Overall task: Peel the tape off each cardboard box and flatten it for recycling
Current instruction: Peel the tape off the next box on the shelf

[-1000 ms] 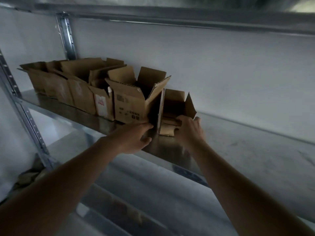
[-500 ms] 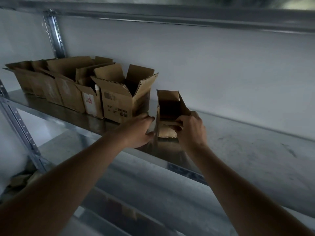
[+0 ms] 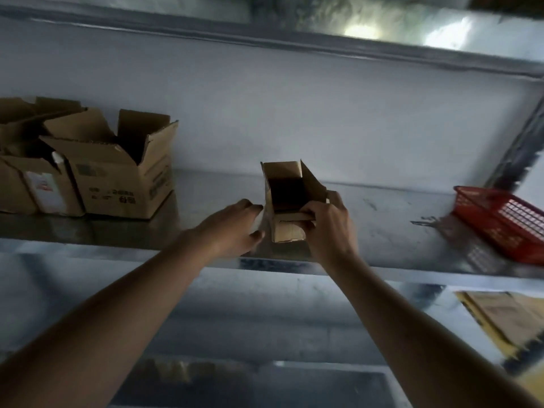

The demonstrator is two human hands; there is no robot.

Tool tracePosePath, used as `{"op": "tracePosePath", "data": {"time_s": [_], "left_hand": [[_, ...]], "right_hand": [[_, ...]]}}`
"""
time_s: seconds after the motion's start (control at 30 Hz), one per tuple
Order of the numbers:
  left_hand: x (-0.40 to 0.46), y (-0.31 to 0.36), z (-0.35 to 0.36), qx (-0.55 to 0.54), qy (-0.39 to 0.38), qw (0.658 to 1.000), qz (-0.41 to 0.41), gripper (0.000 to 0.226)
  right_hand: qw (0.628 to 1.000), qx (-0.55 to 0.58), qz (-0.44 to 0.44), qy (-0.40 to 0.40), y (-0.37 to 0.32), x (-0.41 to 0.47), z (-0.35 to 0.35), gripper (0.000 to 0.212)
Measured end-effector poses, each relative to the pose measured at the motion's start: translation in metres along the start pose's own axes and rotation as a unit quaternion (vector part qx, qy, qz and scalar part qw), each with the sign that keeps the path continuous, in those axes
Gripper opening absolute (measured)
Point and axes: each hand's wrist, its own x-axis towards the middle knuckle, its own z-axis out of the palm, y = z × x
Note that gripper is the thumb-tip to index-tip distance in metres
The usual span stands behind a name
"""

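A small open cardboard box (image 3: 287, 187) stands upright on the metal shelf (image 3: 382, 219), its flaps up and its dark inside showing. My right hand (image 3: 326, 228) grips its front right edge, thumb over the front flap and fingers round the right side. My left hand (image 3: 232, 228) is at the box's left side, fingers curled loosely, fingertips at or just short of the cardboard; the contact is hard to make out. No tape is plainly visible on the small box.
A larger open box (image 3: 117, 178) with printed marks stands at the left, with more open boxes (image 3: 35, 172) behind and beside it. A red plastic basket (image 3: 506, 222) sits at the shelf's right end. Yellowish flat cardboard (image 3: 506, 316) lies on the level below.
The small box has come to the right, away from the larger box, leaving a wide gap. Both hands went with it. The view swung right, bringing the red basket into sight.
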Motion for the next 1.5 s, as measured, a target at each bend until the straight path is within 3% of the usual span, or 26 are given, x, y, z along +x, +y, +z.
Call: {"op": "tracePosePath", "data": {"time_s": [0.33, 0.67, 0.8, 0.97, 1.03, 1.1, 1.2, 1.3, 1.4, 1.5], "left_hand": [[0.037, 0.114, 0.003, 0.008, -0.021, 0.997, 0.076, 0.059], [0.09, 0.222, 0.029, 0.007, -0.021, 0.997, 0.07, 0.062], [0.109, 0.26, 0.044, 0.001, -0.022, 0.999, 0.042, 0.06], [0.12, 0.275, 0.06, 0.014, -0.031, 0.999, -0.001, 0.06], [0.122, 0.276, 0.067, 0.028, -0.041, 0.999, -0.004, 0.061], [0.124, 0.276, 0.072, 0.04, -0.047, 0.998, -0.005, 0.061], [0.127, 0.272, 0.076, 0.04, -0.056, 0.997, -0.02, 0.061], [0.129, 0.265, 0.078, 0.045, -0.062, 0.996, -0.035, 0.06], [0.133, 0.26, 0.078, 0.001, -0.07, 0.996, -0.057, 0.073], [0.135, 0.257, 0.075, -0.101, -0.065, 0.988, -0.096, 0.102]], "right_hand": [[0.994, -0.055, 0.086, 0.048, 0.087, -0.039, -0.076, 0.021], [0.995, -0.05, 0.079, 0.039, 0.206, -0.033, -0.127, 0.025], [0.997, -0.067, 0.041, -0.014, 0.245, -0.026, -0.141, 0.036], [0.964, -0.244, -0.099, -0.021, 0.26, -0.012, -0.148, 0.049], [0.939, -0.299, -0.153, -0.07, 0.257, -0.003, -0.147, 0.05], [0.923, -0.331, -0.128, -0.149, 0.258, 0.003, -0.142, 0.058], [0.927, -0.286, -0.061, -0.234, 0.264, 0.01, -0.138, 0.065], [0.944, -0.225, -0.064, -0.232, 0.272, 0.012, -0.128, 0.07], [0.98, 0.017, -0.019, -0.197, 0.269, 0.015, -0.12, 0.063], [0.974, 0.193, -0.018, -0.113, 0.265, 0.012, -0.115, 0.054]]}}
